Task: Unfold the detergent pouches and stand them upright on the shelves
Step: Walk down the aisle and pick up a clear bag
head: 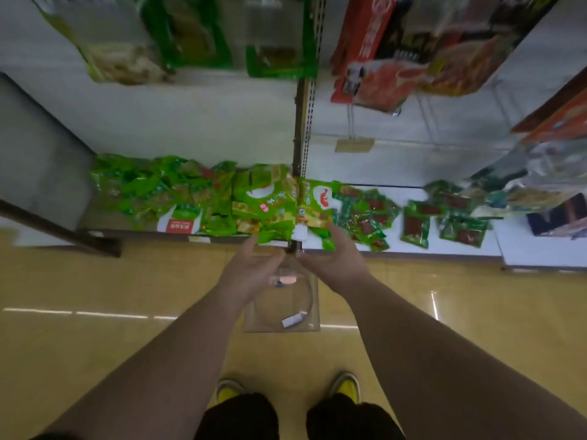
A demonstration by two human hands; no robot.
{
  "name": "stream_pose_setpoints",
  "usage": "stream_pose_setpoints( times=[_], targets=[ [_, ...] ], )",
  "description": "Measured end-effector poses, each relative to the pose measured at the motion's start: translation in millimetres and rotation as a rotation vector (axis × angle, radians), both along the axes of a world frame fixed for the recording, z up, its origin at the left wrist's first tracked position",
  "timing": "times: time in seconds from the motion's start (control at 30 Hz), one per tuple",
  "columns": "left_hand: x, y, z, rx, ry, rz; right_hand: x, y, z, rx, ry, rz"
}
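Now my left hand (254, 265) and right hand (333, 258) reach with loose, empty grip toward the green pouches (270, 204) lying flat on the low shelf (413, 249). Risk: these slippery packs hang over the edge and could slide off.

Both hands (295, 265) reach toward green pouches (273, 204) lying on the shelf (413, 249).

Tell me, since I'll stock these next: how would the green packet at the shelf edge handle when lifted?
The green packet looks like thin glossy film, so it is probably floppy and a bit slippery. It seems flat and small, so likely light. It lies crumpled among the other packets, so it may slump rather than stand.
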State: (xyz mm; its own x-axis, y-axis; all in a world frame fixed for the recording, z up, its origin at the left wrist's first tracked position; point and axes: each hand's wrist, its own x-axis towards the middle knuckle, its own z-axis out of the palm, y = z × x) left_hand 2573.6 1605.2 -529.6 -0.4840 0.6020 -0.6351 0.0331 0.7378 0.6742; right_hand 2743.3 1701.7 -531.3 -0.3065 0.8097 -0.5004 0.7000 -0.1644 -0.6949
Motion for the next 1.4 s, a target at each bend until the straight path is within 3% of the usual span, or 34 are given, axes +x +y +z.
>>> stream_pose_setpoints(
  times=[0.2, 0.43, 0.6, 0.73, 0.9, 1.13, 1.4],
  targets=[
    [-7, -3, -136, -0.011, -0.064, -0.058, 0, -4, -132, -0.040, -0.045, 0.051],
    [-30, -10, -334, 0.037, 0.004, -0.091, 9, -8, -303, -0.008, -0.052, 0.136],
    [-42, -5, -425, 0.070, -0.008, -0.032, 15, -3, -413, 0.047, 0.024, 0.065],
    [-31, -11, -451, 0.053, -0.005, 0.066, 25, -9, -446, 0.074, 0.119, 0.060],
    [-1, -29, -422, 0.106, -0.039, 0.076, 31, -26, -470, 0.055, 0.183, 0.051],
    [-21, -26, -474, 0.219, -0.075, 0.125, 6, -18, -515, 0.118, 0.190, 0.073],
    [-36, -8, -531, 0.190, -0.071, 0.120, -12, -3, -555, 0.082, 0.230, -0.018]
  ],
)
